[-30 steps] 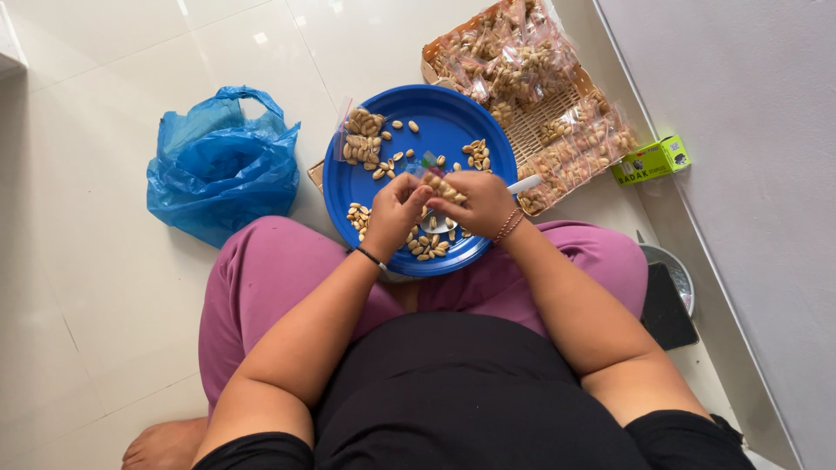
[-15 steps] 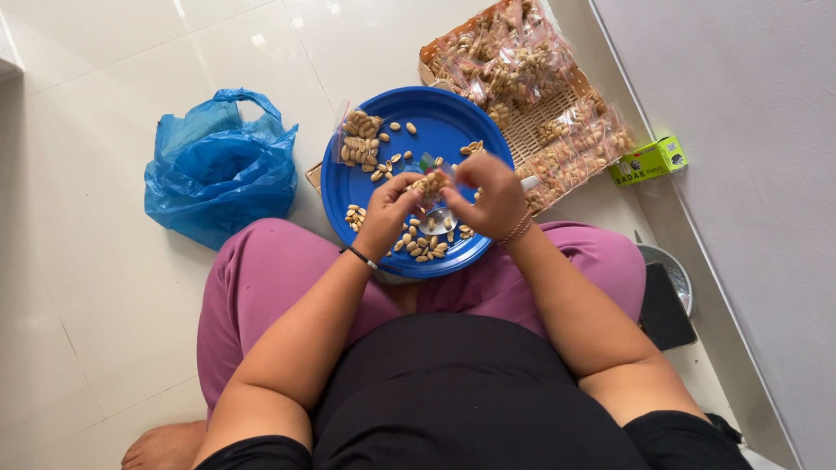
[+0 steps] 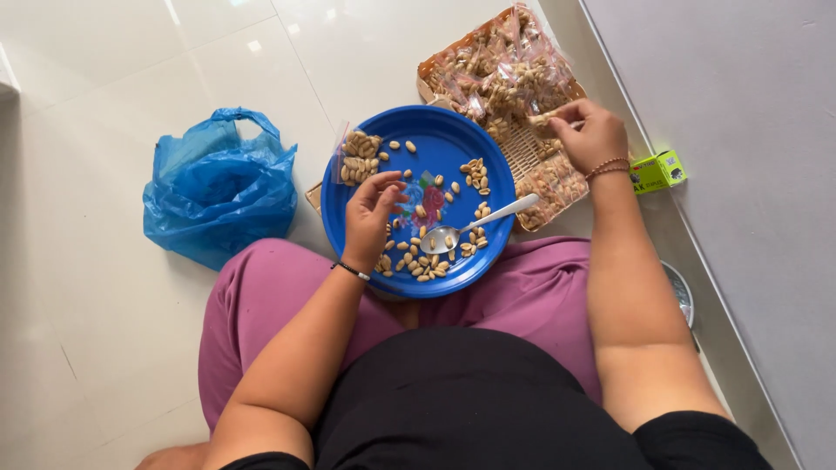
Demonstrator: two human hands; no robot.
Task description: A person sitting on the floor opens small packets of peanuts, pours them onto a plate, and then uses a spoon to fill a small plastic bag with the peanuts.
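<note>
Since a moment ago the right hand (image 3: 592, 135) has left the blue plate (image 3: 453, 144) and is reaching over the woven tray (image 3: 531, 157), pinching a small packet of peanuts (image 3: 542, 119) by its top edge; it looks light, soft and slippery. The left hand (image 3: 370, 209) is hovering loosely curled over the plate, holding nothing visible, beside the spoon (image 3: 475, 226).
</note>
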